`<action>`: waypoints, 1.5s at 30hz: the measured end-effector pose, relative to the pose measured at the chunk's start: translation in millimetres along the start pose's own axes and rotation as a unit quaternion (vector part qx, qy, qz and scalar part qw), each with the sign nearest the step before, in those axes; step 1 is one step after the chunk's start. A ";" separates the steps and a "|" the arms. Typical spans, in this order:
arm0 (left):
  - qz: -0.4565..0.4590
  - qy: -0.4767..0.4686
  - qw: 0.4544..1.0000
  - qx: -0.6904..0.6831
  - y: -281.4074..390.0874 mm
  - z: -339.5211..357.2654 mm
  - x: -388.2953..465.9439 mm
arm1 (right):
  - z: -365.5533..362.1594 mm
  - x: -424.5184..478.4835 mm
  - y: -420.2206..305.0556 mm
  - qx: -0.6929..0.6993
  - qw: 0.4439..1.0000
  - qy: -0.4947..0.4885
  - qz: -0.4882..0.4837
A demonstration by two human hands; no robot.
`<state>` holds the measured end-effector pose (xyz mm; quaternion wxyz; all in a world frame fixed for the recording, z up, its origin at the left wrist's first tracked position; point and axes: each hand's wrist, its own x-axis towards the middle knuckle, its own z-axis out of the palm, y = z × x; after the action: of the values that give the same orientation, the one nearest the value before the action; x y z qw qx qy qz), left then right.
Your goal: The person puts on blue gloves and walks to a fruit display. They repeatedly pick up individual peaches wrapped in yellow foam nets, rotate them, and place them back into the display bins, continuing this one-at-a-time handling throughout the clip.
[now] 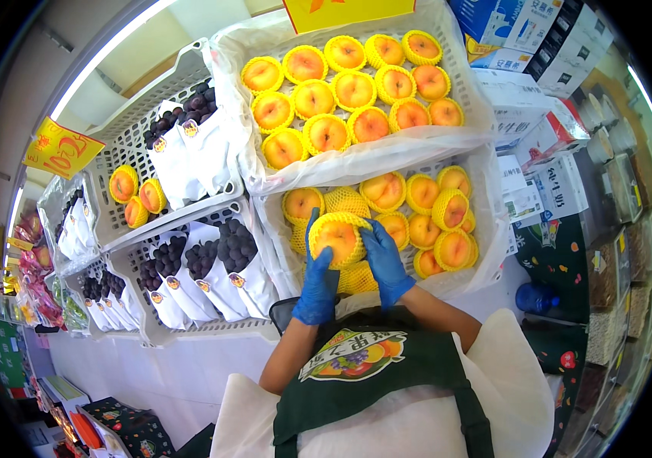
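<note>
Between my two blue-gloved hands is a yellow-orange peach [337,240] in a yellow foam net sleeve. My left hand [317,280] grips its left side, thumb on the front. On the right side, the fingers of my right hand [384,260] press against the net. The peach is held above the lower white plastic crate [274,229], which is lined with clear film. Around it in that crate lie several netted peaches [422,230] and a few yellow foam nets [348,200] whose contents I cannot make out.
An upper crate [469,134] holds rows of netted peaches. To the left, crates [125,243] carry dark grapes [237,246] in white paper bags. Stacked drink cartons [512,94] stand on the right, near a blue bottle [534,297]. Yellow price signs [62,149] hang above.
</note>
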<state>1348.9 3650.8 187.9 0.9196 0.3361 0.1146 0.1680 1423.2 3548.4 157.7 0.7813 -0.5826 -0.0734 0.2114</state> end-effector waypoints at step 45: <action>-0.033 0.120 0.976 0.181 1.4 -12.2 5.3 | -13.1 -3.8 -19.6 0.181 0.957 -0.032 0.226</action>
<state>1349.5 3661.0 179.3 0.8280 0.4704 0.2637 0.1534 1429.3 3530.8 172.6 0.8027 -0.4258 0.0744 0.4108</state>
